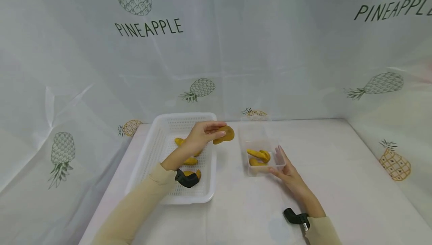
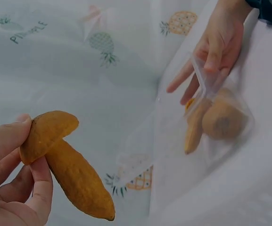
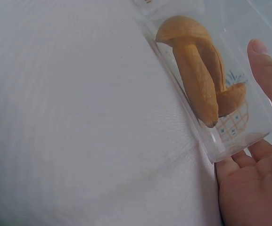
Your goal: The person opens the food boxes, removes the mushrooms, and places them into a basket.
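My left hand (image 1: 201, 135) pinches a yellow-brown mushroom (image 2: 77, 176) by its cap, held up between the white basket and a clear plastic box (image 1: 258, 171). In the left wrist view the mushroom's stem points down and to the right. Beside the box is my right hand (image 1: 289, 174), its fingers fairly straight and spread along the right side, with the thumb near the front corner. Inside the box lie a few similar mushrooms (image 3: 194, 70), one across another. The box's clear lid part (image 1: 254, 129) stands open at the back.
A white perforated basket (image 1: 212, 188) stands to the left, with several more yellow mushrooms (image 1: 191, 161) in it, partly hidden by my left arm. A pale sheet printed with pineapples (image 1: 202, 87) hangs behind the white table (image 1: 236, 215).
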The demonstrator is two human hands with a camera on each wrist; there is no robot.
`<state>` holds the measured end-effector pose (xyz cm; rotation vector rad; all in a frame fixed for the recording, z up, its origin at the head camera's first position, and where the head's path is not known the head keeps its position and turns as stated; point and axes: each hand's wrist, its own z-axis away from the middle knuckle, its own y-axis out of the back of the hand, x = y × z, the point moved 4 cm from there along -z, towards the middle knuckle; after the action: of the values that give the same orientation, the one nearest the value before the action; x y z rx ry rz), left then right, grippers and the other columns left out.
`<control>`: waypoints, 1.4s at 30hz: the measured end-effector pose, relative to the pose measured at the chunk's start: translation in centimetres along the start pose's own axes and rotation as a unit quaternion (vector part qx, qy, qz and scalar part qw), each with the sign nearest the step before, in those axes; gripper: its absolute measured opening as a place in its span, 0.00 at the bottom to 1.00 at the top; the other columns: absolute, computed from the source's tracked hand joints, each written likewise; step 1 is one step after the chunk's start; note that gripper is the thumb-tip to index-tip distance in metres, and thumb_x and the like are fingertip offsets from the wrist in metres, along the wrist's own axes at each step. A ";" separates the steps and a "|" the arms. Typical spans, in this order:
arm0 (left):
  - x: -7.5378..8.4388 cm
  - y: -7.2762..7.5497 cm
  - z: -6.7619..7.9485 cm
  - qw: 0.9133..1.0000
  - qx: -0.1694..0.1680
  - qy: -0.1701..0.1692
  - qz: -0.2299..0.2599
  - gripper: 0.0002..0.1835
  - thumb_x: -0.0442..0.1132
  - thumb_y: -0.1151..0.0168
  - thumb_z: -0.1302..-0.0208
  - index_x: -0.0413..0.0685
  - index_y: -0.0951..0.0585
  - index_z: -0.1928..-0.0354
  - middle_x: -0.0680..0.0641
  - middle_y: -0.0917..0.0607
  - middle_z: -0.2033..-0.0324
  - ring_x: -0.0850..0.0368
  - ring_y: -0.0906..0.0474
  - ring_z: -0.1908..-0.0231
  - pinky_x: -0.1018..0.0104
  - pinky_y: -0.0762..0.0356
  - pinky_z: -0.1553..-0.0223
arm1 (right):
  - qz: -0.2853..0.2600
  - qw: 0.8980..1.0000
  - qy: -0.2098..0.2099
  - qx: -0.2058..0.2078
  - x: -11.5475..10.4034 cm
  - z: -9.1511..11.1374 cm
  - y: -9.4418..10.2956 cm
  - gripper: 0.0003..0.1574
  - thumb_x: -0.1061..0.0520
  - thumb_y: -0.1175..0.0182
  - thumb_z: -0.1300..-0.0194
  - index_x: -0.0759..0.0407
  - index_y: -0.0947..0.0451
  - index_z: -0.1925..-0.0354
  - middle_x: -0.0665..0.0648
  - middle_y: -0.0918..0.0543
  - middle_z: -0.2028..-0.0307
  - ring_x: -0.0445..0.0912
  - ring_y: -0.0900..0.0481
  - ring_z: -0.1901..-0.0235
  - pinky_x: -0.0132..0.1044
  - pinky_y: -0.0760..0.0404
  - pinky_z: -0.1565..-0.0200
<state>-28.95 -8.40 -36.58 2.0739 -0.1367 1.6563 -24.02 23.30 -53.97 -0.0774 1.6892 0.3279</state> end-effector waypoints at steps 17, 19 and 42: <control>-2.1 6.1 3.9 0.997 0.068 0.032 -0.036 0.21 0.37 0.33 0.33 0.38 0.20 0.40 0.41 0.17 0.44 0.47 0.20 0.46 0.68 0.21 0.48 | 0.001 1.000 0.004 0.002 -0.2 0.1 0.2 0.58 0.62 0.40 0.28 0.46 0.69 0.20 0.65 0.63 0.22 0.62 0.69 0.25 0.14 0.44 0.42; -2.6 6.7 4.4 0.996 0.074 0.039 -0.030 0.22 0.37 0.33 0.33 0.37 0.20 0.40 0.40 0.18 0.44 0.46 0.21 0.45 0.69 0.21 0.48 | 0.001 1.000 0.003 0.002 -0.1 0.1 0.2 0.58 0.62 0.40 0.28 0.46 0.69 0.20 0.65 0.63 0.22 0.62 0.69 0.25 0.17 0.45 0.39; -6.1 10.2 8.9 0.987 0.110 0.100 -0.053 0.25 0.38 0.33 0.33 0.32 0.24 0.38 0.35 0.21 0.42 0.41 0.24 0.42 0.72 0.21 0.50 | 0.006 1.000 -0.010 0.005 -0.1 0.1 0.0 0.59 0.61 0.39 0.28 0.41 0.69 0.20 0.65 0.65 0.22 0.62 0.70 0.25 0.63 0.59 0.32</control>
<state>-26.33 -22.44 -40.65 2.0146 0.2287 1.8725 -23.94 23.32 -53.93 -0.0567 1.6709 0.3282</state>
